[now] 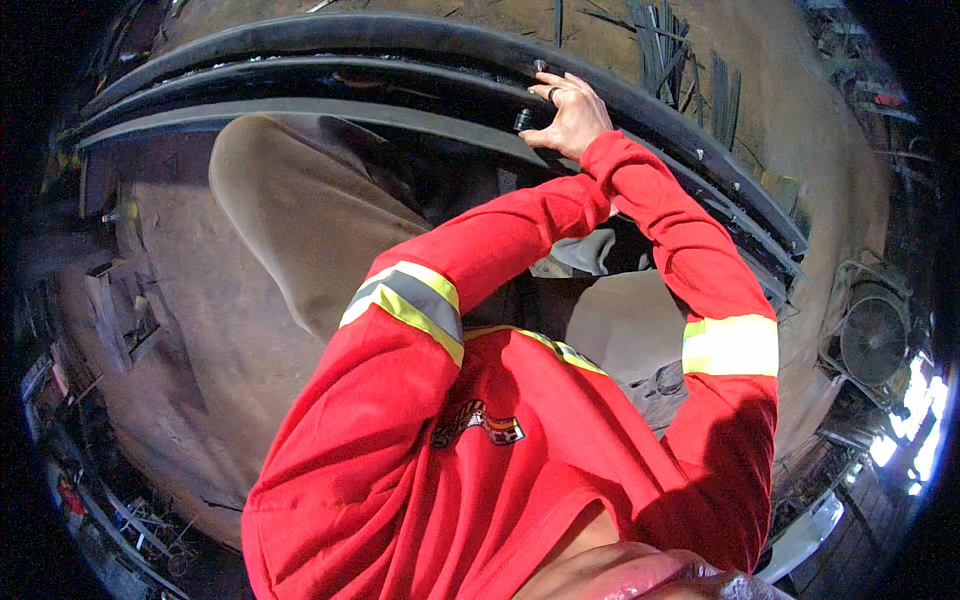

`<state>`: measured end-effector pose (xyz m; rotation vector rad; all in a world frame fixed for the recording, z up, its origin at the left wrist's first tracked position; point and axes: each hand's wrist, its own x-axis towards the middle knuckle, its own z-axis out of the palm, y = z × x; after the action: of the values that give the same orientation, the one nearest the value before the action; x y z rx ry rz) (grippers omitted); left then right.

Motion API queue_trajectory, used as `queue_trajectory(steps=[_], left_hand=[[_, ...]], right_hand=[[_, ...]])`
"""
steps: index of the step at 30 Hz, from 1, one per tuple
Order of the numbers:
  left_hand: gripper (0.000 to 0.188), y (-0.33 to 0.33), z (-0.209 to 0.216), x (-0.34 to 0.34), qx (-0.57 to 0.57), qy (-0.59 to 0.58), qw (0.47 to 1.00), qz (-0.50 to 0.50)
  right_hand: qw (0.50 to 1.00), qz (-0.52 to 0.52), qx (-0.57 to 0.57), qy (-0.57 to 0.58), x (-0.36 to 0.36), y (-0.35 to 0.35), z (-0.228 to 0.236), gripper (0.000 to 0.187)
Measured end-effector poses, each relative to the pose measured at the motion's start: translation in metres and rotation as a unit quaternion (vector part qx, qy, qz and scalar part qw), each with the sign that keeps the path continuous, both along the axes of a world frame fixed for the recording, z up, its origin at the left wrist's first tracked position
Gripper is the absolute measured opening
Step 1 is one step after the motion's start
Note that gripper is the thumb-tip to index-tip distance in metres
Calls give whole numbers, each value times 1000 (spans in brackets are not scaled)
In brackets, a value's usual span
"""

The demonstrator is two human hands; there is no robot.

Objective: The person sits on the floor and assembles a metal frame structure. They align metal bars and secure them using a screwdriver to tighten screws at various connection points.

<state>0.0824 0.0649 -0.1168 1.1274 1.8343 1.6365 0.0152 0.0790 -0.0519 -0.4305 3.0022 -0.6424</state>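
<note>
A long dark metal beam (300, 75) with raised edges lies across the upper part of the head view. My right hand (572, 115) rests over it, thumb and fingers spread apart across its channel. Close by the thumb is a short black ribbed cylinder (523, 120); whether the thumb touches it I cannot tell. A small metal stud (540, 66) sits on the beam's far edge, beside the fingertips. My left arm (490, 230) passes beneath the right forearm, and my left hand is almost wholly hidden there, its fingers out of sight.
Dark metal strips (660, 50) lie on the brown floor beyond the beam. A round fan (872, 335) stands at the right. My bent knee (270, 170) is close to the beam's near side. A box-like metal piece (118, 310) lies at the left.
</note>
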Motion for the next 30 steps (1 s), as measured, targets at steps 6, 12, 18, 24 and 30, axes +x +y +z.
queue_trajectory(steps=[6, 12, 18, 24, 30], left_hand=[[33, -38, 55, 58, 0, 489, 869, -79], [37, -159, 127, 2, 60, 307, 949, 33], [31, -242, 126, -57, 193, -167, 831, 494], [32, -248, 69, -78, 177, -296, 768, 540], [32, -247, 57, -85, 160, -337, 741, 558]], right_hand=[[1000, -2, 7, -12, 0, -4, 9, 66], [1000, 2, -17, -19, -2, 5, -5, 64], [999, -14, -26, -11, 1, 1, 1, 63], [999, -18, -28, -14, 0, -1, 2, 64], [999, -21, -31, -4, 1, -1, 5, 62]])
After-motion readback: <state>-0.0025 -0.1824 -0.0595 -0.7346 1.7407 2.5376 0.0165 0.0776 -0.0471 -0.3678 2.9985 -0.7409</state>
